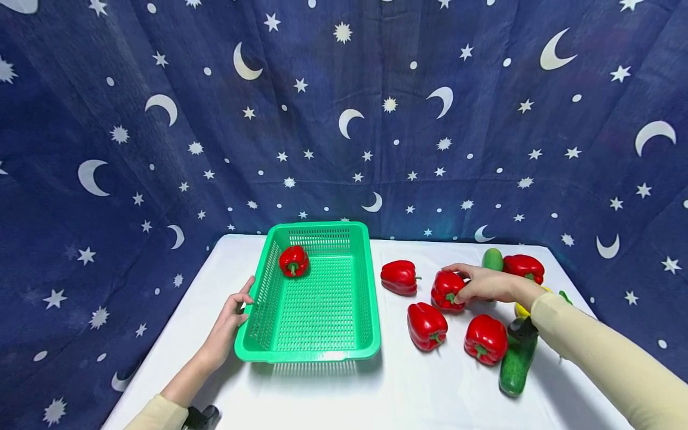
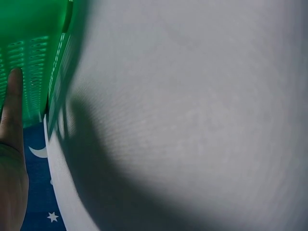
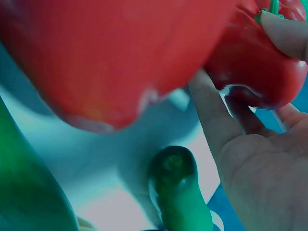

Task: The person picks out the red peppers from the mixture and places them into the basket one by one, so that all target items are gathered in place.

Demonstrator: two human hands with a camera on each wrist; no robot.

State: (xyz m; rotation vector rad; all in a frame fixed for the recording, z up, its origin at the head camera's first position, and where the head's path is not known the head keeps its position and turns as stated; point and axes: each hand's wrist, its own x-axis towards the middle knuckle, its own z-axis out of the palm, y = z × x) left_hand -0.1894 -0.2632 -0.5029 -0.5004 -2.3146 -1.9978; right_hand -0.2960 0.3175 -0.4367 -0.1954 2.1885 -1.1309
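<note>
The right hand (image 1: 486, 283) has a narrow grip on the held pepper (image 1: 444, 289): the thumb presses beside the green stem, and the fingers reach round the far side. Whether its underside touches the table (image 1: 424, 388) I cannot tell.

With the held pepper as clock centre in the head view, the basket (image 1: 375, 322) lies at 9 o'clock, well apart. Between the two, also near 9, sits the side pepper (image 1: 399, 277), stem towards 3. The near pepper (image 1: 426, 325) is at 7 o'clock and the low pepper (image 1: 486, 336) at 5. Just beside that one, between 4 and 5, lies the cucumber (image 1: 515, 370), its upper end hidden by a black strap (image 1: 522, 328) on the right wrist. At 2 o'clock a green vegetable (image 1: 492, 259) shows partly behind the hand, with the far pepper (image 1: 521, 266) just past it. A yellow thing (image 1: 520, 310), mostly covered by the sleeve (image 1: 596, 352), peeks out between 3 and 4.

The left hand (image 1: 221, 331) rests against the basket at its 8 o'clock, fingers loosely extended; the left wrist view shows one lying straight along the wall. Inside, at 11 o'clock, is the lone pepper (image 1: 293, 260), stem towards 6. Beyond the table, at 12, hangs a blue curtain (image 1: 317, 149) of moons and stars
</note>
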